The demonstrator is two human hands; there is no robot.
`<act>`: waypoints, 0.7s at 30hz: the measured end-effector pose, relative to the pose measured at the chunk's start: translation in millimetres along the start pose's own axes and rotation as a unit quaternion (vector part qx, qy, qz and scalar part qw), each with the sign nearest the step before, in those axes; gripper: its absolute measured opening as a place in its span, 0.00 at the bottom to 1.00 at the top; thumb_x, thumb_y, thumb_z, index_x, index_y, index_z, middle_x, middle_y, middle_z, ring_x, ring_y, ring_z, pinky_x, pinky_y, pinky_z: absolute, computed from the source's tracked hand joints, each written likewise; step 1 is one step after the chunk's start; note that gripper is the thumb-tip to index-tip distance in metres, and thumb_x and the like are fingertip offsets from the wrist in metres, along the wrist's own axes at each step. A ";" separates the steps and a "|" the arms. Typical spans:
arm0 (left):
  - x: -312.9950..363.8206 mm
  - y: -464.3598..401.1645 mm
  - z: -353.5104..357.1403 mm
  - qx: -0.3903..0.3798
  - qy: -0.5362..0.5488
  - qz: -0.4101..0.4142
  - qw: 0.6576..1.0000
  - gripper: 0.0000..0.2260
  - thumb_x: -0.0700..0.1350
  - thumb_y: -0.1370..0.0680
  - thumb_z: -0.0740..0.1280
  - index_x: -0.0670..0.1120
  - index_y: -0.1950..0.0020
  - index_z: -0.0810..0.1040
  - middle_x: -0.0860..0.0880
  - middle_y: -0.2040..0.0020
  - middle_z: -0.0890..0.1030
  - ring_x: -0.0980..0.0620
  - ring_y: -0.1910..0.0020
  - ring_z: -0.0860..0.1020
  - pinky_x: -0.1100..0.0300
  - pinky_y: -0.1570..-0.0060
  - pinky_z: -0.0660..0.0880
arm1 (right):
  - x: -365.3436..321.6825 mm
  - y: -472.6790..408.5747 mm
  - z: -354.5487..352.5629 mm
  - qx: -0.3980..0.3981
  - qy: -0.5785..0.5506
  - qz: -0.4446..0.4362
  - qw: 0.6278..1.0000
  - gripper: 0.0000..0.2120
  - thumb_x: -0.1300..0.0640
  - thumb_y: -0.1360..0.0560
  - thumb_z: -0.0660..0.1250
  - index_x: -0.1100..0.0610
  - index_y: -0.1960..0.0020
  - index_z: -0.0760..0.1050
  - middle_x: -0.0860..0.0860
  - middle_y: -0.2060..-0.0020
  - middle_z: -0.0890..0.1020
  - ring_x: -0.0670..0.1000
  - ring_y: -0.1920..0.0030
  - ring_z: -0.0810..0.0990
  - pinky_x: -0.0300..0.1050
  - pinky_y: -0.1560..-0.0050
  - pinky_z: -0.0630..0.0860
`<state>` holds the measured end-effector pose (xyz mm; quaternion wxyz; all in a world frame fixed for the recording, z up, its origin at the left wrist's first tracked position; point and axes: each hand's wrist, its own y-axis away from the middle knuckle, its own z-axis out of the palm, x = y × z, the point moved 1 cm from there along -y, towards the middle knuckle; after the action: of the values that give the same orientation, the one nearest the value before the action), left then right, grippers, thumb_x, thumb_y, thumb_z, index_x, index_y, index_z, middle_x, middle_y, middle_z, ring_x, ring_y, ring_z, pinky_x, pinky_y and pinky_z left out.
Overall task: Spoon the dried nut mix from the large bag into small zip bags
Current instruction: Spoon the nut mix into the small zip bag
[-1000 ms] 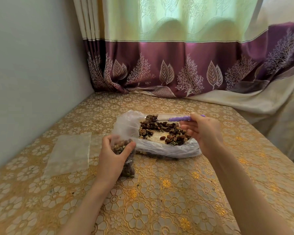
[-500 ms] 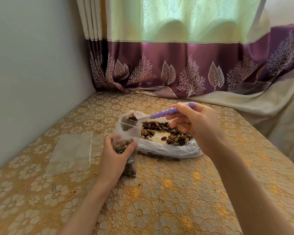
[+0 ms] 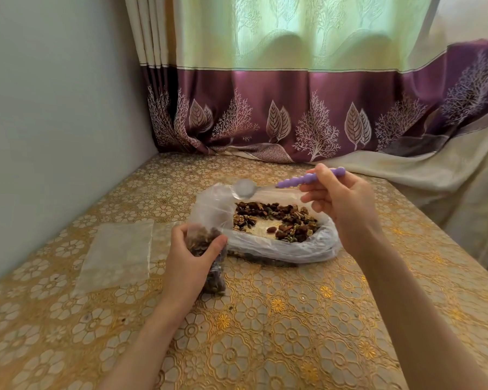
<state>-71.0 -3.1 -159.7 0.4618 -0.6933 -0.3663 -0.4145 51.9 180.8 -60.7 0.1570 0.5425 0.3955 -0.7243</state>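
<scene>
Step in hand: filling one zip bag [image 3: 206, 249] from the large bag [image 3: 279, 237]. Spoon [image 3: 288, 183] is up in the air with its bowl above the near-left corner of the large bag and over the zip bag's raised mouth. Bowl looks pale and bare; judged to be empty, so this reads as the gap between a tip-out and the next scoop.

Left hand [image 3: 190, 260]: fingers and thumb wrapped round the zip bag, holding it upright on the bench [image 3: 265, 333], its lower end touching the surface. The bag is partly filled; dark nut mix shows through the plastic above and below the grip. Its mouth stands open just above the thumb, against the large bag's left edge.

Right hand [image 3: 341, 198]: pinching the purple beaded handle near its far end, with the fingers curled and the spoon roughly level, bowl pointing left.

Large bag lies flat on the bench between the two hands and slightly beyond them, its top rolled open. Nut mix [image 3: 276, 220] is spread in a thin ring with a bare patch in the middle; plenty remains.

Next move, judged: dip the spoon right and down into the thicker band of mix, load it, and carry it back to the zip bag's mouth. This calls for the left hand to keep the mouth open and steady.

Spare flat zip bags [image 3: 116, 254] lie left of the left hand, untouched.
</scene>
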 end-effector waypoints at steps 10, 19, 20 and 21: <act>0.3 -0.6 0.1 0.011 -0.002 0.004 1.000 0.26 0.62 0.38 0.69 0.52 0.46 0.69 0.58 0.53 0.74 0.72 0.58 0.73 0.77 0.65 0.69 | 27.9 -8.1 -18.8 0.071 0.310 -0.043 0.947 0.14 0.55 0.21 0.62 0.53 0.65 0.76 0.50 0.67 0.84 0.51 0.67 0.82 0.45 0.62 0.78; -0.2 -0.5 0.2 0.004 0.002 0.004 1.000 0.25 0.61 0.36 0.69 0.51 0.46 0.68 0.56 0.54 0.74 0.74 0.60 0.72 0.78 0.67 0.69 | 33.6 -7.7 -19.9 0.020 0.173 0.099 0.980 0.17 0.62 0.21 0.58 0.61 0.67 0.76 0.49 0.75 0.82 0.45 0.74 0.77 0.34 0.75 0.73; -0.1 -0.5 0.1 0.004 0.003 0.004 1.000 0.25 0.61 0.37 0.69 0.51 0.46 0.68 0.56 0.54 0.74 0.74 0.60 0.72 0.78 0.67 0.69 | 34.8 -7.4 -18.7 0.011 0.156 0.122 0.980 0.17 0.62 0.21 0.58 0.62 0.66 0.76 0.49 0.75 0.82 0.45 0.75 0.77 0.34 0.75 0.73; -0.1 -0.5 0.0 0.004 0.004 0.003 1.000 0.25 0.61 0.37 0.69 0.51 0.46 0.68 0.56 0.54 0.74 0.74 0.60 0.73 0.78 0.67 0.69 | 36.4 -6.7 -16.9 0.004 0.141 0.141 0.980 0.16 0.62 0.21 0.58 0.62 0.65 0.76 0.50 0.75 0.82 0.44 0.75 0.77 0.33 0.75 0.73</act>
<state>-71.5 -2.9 -159.6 0.4674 -0.6911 -0.3641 -0.4140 45.6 205.0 -92.7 0.1983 0.6904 0.3305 -0.6122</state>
